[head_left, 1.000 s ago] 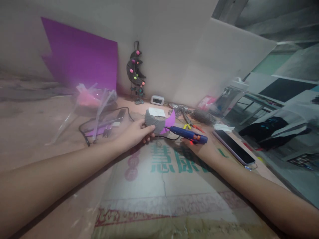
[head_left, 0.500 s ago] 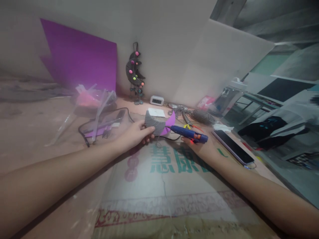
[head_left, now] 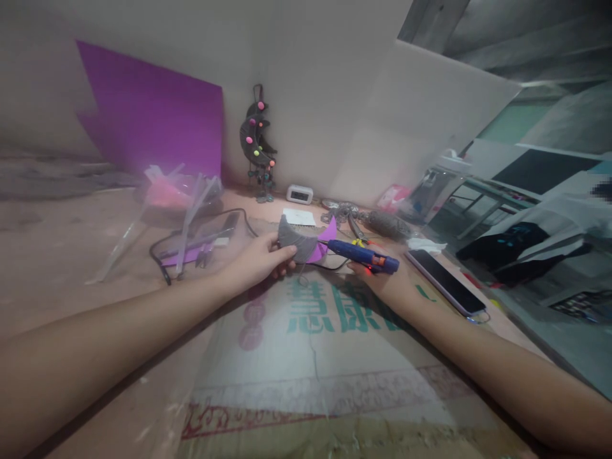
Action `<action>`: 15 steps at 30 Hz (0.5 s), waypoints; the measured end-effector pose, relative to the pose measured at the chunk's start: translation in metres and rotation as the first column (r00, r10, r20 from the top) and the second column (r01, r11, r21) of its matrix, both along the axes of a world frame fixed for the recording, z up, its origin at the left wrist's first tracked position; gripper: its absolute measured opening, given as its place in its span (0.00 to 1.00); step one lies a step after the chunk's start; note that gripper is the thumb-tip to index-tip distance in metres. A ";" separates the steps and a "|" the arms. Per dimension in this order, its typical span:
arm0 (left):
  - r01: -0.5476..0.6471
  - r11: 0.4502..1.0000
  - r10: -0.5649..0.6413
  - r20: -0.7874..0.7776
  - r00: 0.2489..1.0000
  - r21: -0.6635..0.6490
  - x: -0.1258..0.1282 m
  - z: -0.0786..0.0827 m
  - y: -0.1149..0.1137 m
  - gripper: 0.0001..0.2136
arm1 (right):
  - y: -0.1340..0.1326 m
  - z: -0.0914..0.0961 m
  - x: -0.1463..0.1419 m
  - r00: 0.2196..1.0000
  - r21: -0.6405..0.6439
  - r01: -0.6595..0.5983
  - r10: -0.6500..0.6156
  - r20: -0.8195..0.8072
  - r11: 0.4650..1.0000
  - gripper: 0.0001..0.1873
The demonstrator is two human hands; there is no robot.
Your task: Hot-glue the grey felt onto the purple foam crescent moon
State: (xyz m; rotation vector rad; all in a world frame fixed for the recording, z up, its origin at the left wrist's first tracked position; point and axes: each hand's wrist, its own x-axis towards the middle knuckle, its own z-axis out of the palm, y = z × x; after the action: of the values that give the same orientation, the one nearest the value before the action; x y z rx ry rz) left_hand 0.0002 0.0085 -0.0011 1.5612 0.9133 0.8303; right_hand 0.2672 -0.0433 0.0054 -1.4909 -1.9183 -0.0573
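Between thumb and fingers, my left hand (head_left: 268, 256) grips a crescent moon cutout (head_left: 299, 245). Grey yarn is wound over its left part, while the right tip shows bare purple. A loose strand of yarn hangs below it. My right hand (head_left: 377, 274) is wrapped around a blue glue gun (head_left: 361, 254) with a small red light. The gun's nozzle points left and meets or nearly meets the moon where the grey yarn ends and the purple begins; I cannot tell if they touch.
Finished moon ornaments with coloured pompoms (head_left: 258, 137) hang on the wall beside a purple sheet (head_left: 162, 115). A small clock (head_left: 300, 194), grey yarn (head_left: 387, 224) and pliers (head_left: 356, 226) lie at the back. A phone (head_left: 447, 280) rests at right; printed cardboard (head_left: 306, 363) covers the front.
The camera view has shifted very slightly. Both hands, the moon and the glue gun hold nearly the same places as before.
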 end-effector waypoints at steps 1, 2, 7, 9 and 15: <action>0.000 1.000 0.000 -0.001 1.000 0.002 0.000 0.000 0.000 0.09 | 0.000 0.001 0.000 1.000 -0.004 0.002 -0.002 0.000 1.000 0.14; 0.000 1.000 0.000 0.003 1.000 0.003 0.000 0.000 0.000 0.09 | 0.000 0.001 0.000 1.000 -0.005 0.001 -0.001 0.001 1.000 0.14; 0.001 1.000 0.000 0.013 1.000 -0.013 0.001 0.001 -0.001 0.09 | -0.001 0.002 -0.001 1.000 0.008 0.002 -0.002 0.003 1.000 0.13; 0.007 1.000 -0.007 0.007 1.000 -0.007 0.001 0.002 -0.001 0.09 | -0.001 0.003 -0.001 1.000 0.009 -0.001 0.001 -0.007 1.000 0.13; 0.039 0.999 -0.039 -0.019 0.999 0.027 0.001 0.001 -0.003 0.09 | -0.003 0.001 0.001 0.994 0.052 0.027 -0.021 -0.111 0.998 0.11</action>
State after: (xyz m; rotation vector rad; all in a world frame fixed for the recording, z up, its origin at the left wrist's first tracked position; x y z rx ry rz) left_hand 0.0013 0.0059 -0.0006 1.6079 0.8850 0.8052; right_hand 0.2682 -0.0463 0.0067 -1.4519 -1.7975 -0.0358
